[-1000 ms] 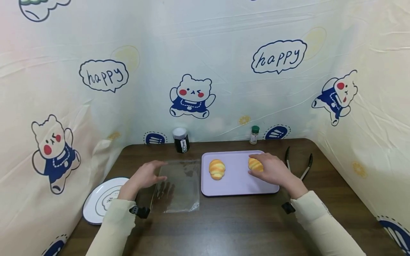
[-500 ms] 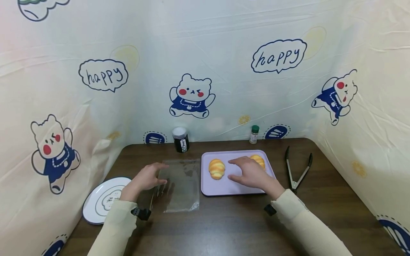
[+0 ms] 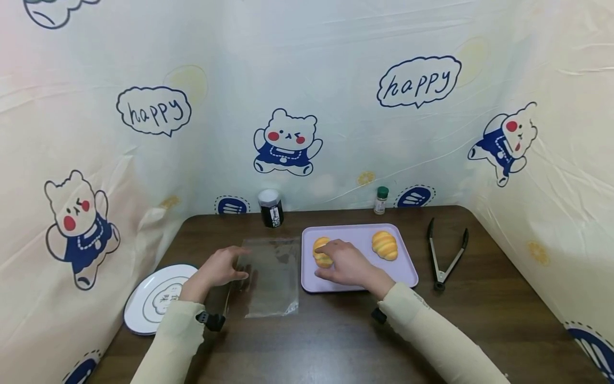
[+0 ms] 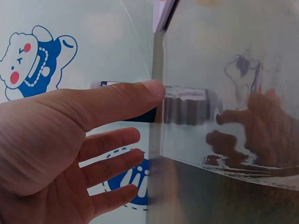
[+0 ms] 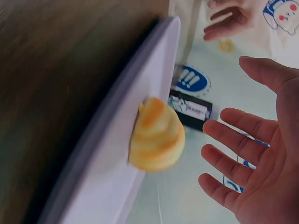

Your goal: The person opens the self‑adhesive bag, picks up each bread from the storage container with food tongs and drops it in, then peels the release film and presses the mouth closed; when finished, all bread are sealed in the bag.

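Observation:
My right hand (image 3: 347, 264) hovers above the lilac tray (image 3: 357, 234), fingers apart, close to the left bread roll (image 3: 322, 260), which it partly hides in the head view. In the right wrist view that golden roll (image 5: 158, 135) sits on the tray, with a gap between it and my spread fingers. A second striped roll (image 3: 385, 245) lies on the tray's right half. My left hand (image 3: 218, 268) holds nothing and hovers at the left edge of a clear plastic bag (image 3: 273, 280) lying flat. In the left wrist view its thumb and fingers (image 4: 112, 196) are extended.
A white plate (image 3: 144, 304) is at the far left, partly behind the left forearm. Tongs (image 3: 438, 266) lie spread to the tray's right. A dark jar (image 3: 271, 209) with a pale lid and a small green-capped bottle (image 3: 381, 200) stand along the back edge.
My right hand has moved left across the tray, from the right roll to above the left one, uncovering the right roll and the tongs. The left hand has barely moved.

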The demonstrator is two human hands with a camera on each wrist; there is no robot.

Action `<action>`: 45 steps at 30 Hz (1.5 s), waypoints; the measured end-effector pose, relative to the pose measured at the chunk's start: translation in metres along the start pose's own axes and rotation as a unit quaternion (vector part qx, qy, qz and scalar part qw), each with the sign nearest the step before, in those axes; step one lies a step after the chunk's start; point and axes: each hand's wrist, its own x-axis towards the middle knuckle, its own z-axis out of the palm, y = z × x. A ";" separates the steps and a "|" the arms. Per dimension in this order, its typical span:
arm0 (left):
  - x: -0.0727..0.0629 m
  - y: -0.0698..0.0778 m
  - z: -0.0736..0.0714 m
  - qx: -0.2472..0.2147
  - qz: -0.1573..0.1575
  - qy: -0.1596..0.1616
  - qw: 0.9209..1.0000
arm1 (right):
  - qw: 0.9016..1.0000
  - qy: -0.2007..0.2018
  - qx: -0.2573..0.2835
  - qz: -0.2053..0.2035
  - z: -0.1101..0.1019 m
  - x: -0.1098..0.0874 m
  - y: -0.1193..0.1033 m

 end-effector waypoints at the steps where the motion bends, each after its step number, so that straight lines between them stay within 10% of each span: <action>1: 0.000 0.000 0.000 -0.002 -0.002 -0.002 1.000 | 1.000 0.001 -0.003 -0.008 0.003 0.003 -0.002; 17: 0.002 -0.008 0.014 0.002 -0.033 -0.025 0.999 | 0.990 0.026 -0.099 -0.100 0.046 0.032 -0.021; 45: 0.002 -0.005 0.016 0.010 -0.049 -0.057 0.997 | 0.978 -0.092 -0.180 -0.053 0.066 0.047 -0.042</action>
